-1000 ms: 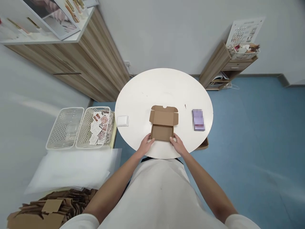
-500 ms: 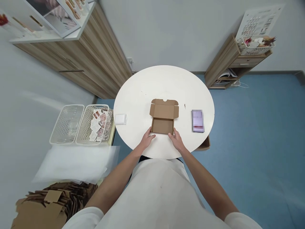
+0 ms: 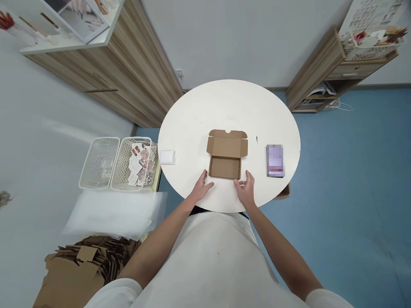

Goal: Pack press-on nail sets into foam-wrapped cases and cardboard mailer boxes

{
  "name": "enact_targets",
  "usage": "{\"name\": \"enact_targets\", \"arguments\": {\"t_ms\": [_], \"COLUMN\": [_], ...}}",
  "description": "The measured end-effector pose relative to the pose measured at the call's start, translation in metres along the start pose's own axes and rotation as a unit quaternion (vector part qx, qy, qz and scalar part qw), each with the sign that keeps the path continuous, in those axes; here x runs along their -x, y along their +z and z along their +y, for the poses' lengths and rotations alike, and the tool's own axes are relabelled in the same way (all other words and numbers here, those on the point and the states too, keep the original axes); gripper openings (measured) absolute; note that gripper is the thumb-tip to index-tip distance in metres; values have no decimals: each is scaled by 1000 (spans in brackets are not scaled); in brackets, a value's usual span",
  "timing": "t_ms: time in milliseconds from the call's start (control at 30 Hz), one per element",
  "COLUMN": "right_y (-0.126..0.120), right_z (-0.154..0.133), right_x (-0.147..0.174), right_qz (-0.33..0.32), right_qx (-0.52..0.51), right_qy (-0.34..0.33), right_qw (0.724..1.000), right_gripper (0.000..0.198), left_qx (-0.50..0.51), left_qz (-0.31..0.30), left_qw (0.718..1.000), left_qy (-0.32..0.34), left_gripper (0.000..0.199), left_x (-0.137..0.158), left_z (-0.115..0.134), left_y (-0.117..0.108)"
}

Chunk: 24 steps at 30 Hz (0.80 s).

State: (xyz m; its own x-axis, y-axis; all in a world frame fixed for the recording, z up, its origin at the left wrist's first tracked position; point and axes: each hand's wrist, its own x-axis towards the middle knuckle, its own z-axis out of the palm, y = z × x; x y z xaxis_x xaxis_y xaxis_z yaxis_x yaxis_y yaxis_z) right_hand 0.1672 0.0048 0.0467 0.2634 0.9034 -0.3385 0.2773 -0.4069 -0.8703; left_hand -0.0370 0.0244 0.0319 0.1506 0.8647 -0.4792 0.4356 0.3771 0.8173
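An open brown cardboard box rests on the white oval table, its lid folded back away from me and its inside bare. Beside its near left corner is my left hand, thumb and fingers apart, holding nothing. My right hand is just off the near right corner, fingers spread and slightly bent, also without anything in it. A purple pack, blurred by pixelation, lies to the right. On the table's left edge sits a small white packet.
Left of the table stand an unfilled white basket and another basket with printed cards. Translucent sheets and stacked flat cardboard lie nearer me. A wooden cabinet and a shelf unit flank the table.
Both hands have let go of the cardboard box, the right one drawing away to the right. The whole view has shifted slightly with my head.
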Motion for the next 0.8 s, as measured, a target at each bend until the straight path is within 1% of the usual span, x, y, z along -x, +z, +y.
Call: {"name": "enact_targets", "arguments": {"t_ms": [67, 100, 167, 233, 300, 367, 433, 533, 600, 700, 800], "right_y": [3, 6, 15, 30, 52, 80, 111, 157, 183, 215, 239], "right_z": [-6, -10, -19, -31, -45, -59, -69, -77, -80, -87, -98], "right_x": [6, 9, 12, 14, 15, 15, 15, 14, 10, 0, -15], "right_qz": [60, 78, 81, 48, -9, -72, -130, -193, -210, -205, -180], "right_qx": [-8, -14, -25, -23, -9, 1, 1, 21, 39, 38, 24], "right_qy": [-39, -58, -90, -109, -113, -101, -65, 24, 70, 94, 87], "right_qw": [997, 995, 992, 993, 994, 992, 989, 981, 974, 974, 980], "right_gripper": [57, 53, 48, 41, 32, 27, 29, 36, 41, 46, 47], "left_qx": [-11, -20, -36, -48, -54, -54, -45, -16, 4, 20, 28], "left_qz": [9, 18, 56, 117, 188, 251, 287, 299, 296, 278, 251], "left_qw": [1000, 1000, 998, 992, 980, 965, 954, 951, 953, 959, 966], "left_qy": [4, 2, -8, -18, -29, -48, -67, -73, -64, -52, -50], "left_gripper": [71, 70, 64, 57, 52, 50, 51, 55, 57, 59, 61], "left_x": [3, 5, 9, 12, 14, 14, 11, 1, -8, -24, -36], "left_z": [-3, -4, -8, -15, -24, -35, -47, -64, -71, -76, -77], "left_y": [-8, -12, -25, -43, -67, -94, -121, -153, -167, -180, -188]}}
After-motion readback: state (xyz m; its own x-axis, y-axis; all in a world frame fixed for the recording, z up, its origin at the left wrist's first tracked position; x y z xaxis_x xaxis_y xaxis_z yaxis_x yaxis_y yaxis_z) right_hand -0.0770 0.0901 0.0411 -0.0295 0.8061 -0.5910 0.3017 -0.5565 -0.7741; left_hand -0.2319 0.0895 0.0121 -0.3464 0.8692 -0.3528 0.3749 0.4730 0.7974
